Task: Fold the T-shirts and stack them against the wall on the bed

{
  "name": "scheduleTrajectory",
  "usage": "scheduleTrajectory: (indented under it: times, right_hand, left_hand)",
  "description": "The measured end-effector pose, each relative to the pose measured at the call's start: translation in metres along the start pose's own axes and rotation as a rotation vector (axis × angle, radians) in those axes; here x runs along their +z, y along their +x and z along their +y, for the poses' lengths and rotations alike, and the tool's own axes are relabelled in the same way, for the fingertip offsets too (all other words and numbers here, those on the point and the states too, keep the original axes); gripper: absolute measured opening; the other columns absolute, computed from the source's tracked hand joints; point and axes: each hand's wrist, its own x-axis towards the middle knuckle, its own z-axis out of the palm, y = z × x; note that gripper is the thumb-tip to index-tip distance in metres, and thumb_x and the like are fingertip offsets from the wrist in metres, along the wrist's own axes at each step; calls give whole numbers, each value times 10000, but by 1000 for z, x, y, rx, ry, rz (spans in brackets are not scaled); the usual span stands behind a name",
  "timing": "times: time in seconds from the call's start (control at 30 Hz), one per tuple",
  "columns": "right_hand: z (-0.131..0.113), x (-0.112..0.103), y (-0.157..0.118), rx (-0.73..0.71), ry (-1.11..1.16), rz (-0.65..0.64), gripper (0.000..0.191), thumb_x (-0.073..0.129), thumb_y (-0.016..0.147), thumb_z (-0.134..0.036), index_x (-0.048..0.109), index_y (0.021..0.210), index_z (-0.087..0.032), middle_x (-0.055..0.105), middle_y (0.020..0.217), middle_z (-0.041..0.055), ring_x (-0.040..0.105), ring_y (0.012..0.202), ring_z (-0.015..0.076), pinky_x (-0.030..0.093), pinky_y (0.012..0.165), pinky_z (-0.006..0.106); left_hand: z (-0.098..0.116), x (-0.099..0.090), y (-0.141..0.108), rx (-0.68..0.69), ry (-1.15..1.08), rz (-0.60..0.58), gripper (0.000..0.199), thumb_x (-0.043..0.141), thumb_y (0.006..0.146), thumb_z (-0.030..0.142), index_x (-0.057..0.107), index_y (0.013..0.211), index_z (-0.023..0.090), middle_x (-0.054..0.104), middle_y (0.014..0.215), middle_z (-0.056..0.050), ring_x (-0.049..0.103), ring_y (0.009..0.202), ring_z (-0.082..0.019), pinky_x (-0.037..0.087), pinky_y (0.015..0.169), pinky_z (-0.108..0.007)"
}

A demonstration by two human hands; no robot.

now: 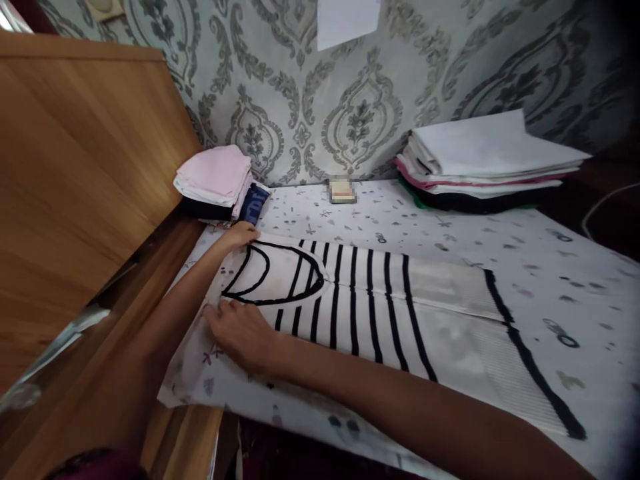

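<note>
A white knit garment with black stripes (360, 300) lies flat and folded on the patterned white cloth (565, 267). Its black-edged neckline points left and its ribbed hem points right. My left hand (239, 235) pinches the garment's far left corner. Nearer to me, my right hand (243, 333) has its fingers bent over the near left corner, holding the fabric there. The right forearm crosses over the near edge of the garment. Sheer pale fabric hangs at the left, below the right hand.
Folded clothes with a pink one on top (215, 175) stand at the back left. A larger pile of folded fabric (490, 153) is at the back right. A small box (342, 191) lies by the wall. A wooden panel (85, 167) rises on the left.
</note>
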Motion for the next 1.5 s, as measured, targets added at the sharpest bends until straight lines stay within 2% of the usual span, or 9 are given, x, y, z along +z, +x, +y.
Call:
scheduleTrajectory:
  times: [0.27, 0.5, 0.6, 0.77, 0.9, 1.0, 1.17, 1.33, 1.5]
  right_hand:
    - [17, -12, 27, 170, 128, -273, 257, 457, 881, -86, 616, 1077, -135, 725, 1030, 119, 697, 888, 246, 509, 643, 320]
    - [18, -12, 31, 340, 215, -191, 253, 434, 930, -193, 614, 1093, -123, 732, 1009, 140, 701, 892, 256, 495, 662, 325]
    - [12, -8, 32, 324, 197, -169, 345, 531, 909, -308, 580, 1182, -102, 713, 1076, 170, 702, 921, 287, 525, 681, 359]
    - [9, -3, 38, 265, 120, -200, 284, 517, 865, -92, 598, 1137, -88, 698, 1075, 198, 702, 967, 274, 534, 718, 346]
    - [12, -16, 33, 333, 188, -180, 334, 517, 834, -104, 570, 1165, -106, 717, 1034, 177, 699, 924, 293, 513, 675, 349]
    - [16, -34, 17, 445, 302, -76, 348, 519, 824, -164, 553, 1170, -154, 720, 1012, 119, 679, 891, 281, 486, 676, 342]
    - [29, -61, -36, 485, 655, 204, 499, 495, 812, -126, 510, 1297, -241, 576, 722, -43, 612, 730, 183, 452, 645, 262]
    - [39, -74, -111, 489, 946, 402, 600, 428, 855, -103, 477, 1429, -271, 501, 723, -56, 561, 602, 119, 484, 620, 250]
    - [40, -73, -179, 575, 1038, 566, 653, 455, 870, -115, 421, 1501, -278, 470, 727, -64, 573, 588, 97, 495, 598, 248]
  left_hand:
    - [-16, 1, 5, 73, -61, 4, 84, 649, 689, 227, 625, 641, 164, 529, 542, 33, 483, 536, -115, 349, 525, -225]
    - [-21, 4, 12, 110, -36, 10, 138, 633, 690, 257, 602, 587, 171, 515, 506, 36, 464, 524, -115, 319, 518, -230]
    - [-20, 4, 14, 94, 4, 8, 202, 669, 672, 272, 577, 520, 176, 481, 461, 38, 430, 498, -117, 281, 501, -243]
    - [-14, 6, 12, 43, 55, 14, 265, 746, 603, 246, 529, 464, 184, 437, 423, 44, 427, 497, -123, 264, 498, -250]
    - [-2, 4, 2, 29, 57, 20, 212, 732, 601, 203, 537, 522, 184, 450, 450, 44, 452, 500, -124, 294, 490, -236]
    - [14, -4, -6, 44, 29, 36, 127, 704, 622, 200, 595, 683, 182, 463, 531, 52, 446, 501, -114, 311, 469, -220]
    - [63, -14, -18, 144, -130, 6, 466, 648, 670, 217, 618, 1135, 233, 430, 654, 69, 380, 485, -88, 276, 431, -193]
    - [130, 3, -28, 288, -254, -167, 254, 682, 683, 257, 690, 925, 178, 356, 576, 71, 309, 457, -65, 215, 426, -198]
    - [187, 55, -34, 331, -230, -274, 107, 706, 707, 236, 639, 768, 180, 325, 516, 81, 300, 442, -61, 207, 421, -193]
